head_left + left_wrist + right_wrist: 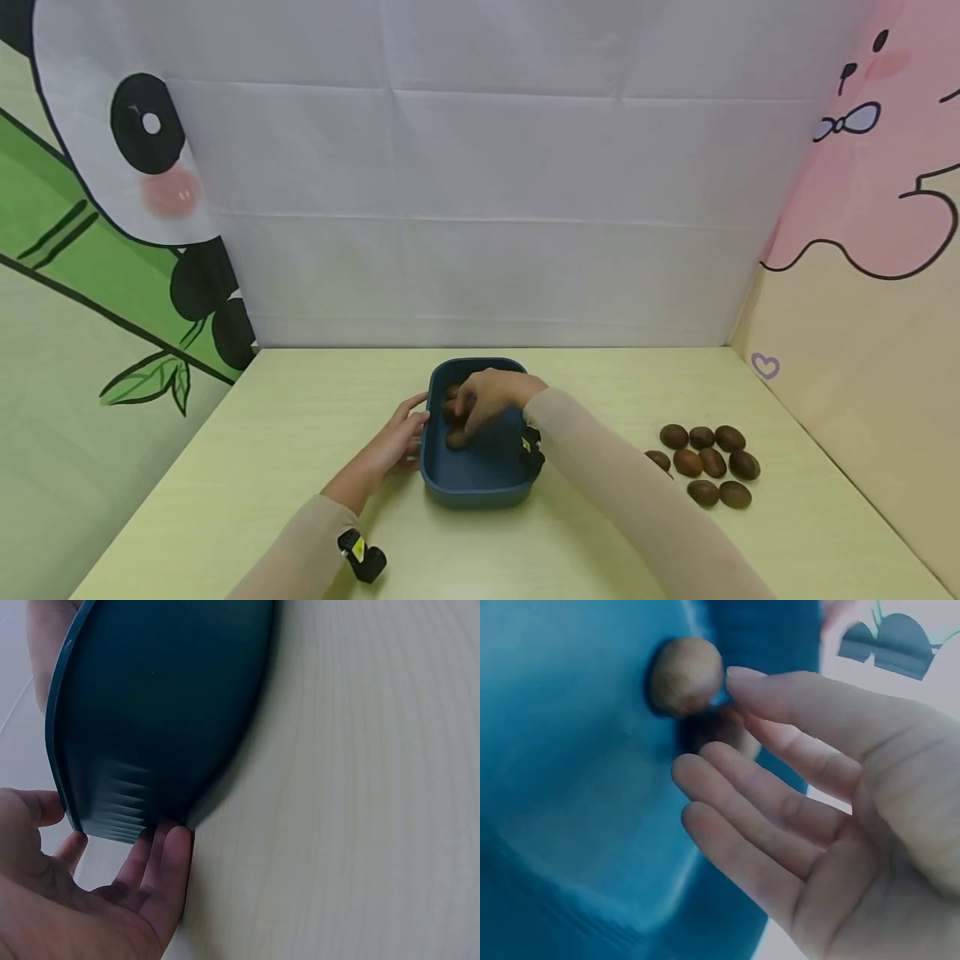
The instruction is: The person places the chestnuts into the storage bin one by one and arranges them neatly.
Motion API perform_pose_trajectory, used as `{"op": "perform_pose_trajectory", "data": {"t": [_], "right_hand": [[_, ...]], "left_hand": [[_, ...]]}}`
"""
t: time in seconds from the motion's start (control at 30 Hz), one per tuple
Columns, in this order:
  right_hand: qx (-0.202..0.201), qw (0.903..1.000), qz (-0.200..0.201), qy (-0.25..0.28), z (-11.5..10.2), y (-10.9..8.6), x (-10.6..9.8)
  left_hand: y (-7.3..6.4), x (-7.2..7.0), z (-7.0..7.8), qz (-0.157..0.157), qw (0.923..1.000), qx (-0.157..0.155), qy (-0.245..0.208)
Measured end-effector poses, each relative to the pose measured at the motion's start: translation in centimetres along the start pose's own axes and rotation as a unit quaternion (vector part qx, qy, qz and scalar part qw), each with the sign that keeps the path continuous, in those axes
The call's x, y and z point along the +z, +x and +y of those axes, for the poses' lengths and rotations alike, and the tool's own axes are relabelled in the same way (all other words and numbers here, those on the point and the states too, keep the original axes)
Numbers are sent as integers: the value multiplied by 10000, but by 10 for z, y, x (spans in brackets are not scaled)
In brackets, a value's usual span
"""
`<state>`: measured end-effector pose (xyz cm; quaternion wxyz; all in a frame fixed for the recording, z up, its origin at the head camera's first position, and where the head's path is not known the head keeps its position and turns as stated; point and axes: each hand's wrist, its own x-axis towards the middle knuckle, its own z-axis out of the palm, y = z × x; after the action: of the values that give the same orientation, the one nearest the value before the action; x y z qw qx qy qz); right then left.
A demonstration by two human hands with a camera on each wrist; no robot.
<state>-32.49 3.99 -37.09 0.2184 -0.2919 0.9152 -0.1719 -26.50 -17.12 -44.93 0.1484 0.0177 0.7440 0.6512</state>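
Observation:
A dark blue plastic bin [480, 483] with rounded corners stands on the table. My left hand [397, 435] rests against its left side; in the left wrist view, fingertips touch the rim and the lower part of the wall. Inside the bin, my right hand [491, 400] hovers palm down with relaxed fingers. Several brown egg-shaped fruits or nuts, kind unclear, lie there, one [457, 437] beside my right fingertips. In the right wrist view, a brown egg-shaped piece [686, 675] sits near the thumb tip, and a darker one [714, 729] is partly hidden behind the fingers.
Several more brown egg-shaped pieces [687, 462] lie loosely grouped on the table [322, 392] at the right, some partly behind my right sleeve [622, 500]. A white sheet [510, 167] stands behind the table, with cartoon-printed walls [862, 350] at both sides.

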Motion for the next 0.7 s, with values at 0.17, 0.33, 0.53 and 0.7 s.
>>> {"op": "perform_pose_trajectory", "data": {"t": [0.17,0.33,0.53,0.7], "right_hand": [[-287,9994,-95,-144,8,-13,-18],[-404,9989,-145,163,22,-34,-32],[-507,9976,-116,448,41,-61,-41],[-487,9967,-28,655,60,-88,-44]], "left_hand": [[0,0,0,-44,9999,7,-105],[0,-1,1,-46,10000,4,-62],[1,-5,-1,-253,9996,96,34],[-2,-3,1,-143,9999,40,58]]}}
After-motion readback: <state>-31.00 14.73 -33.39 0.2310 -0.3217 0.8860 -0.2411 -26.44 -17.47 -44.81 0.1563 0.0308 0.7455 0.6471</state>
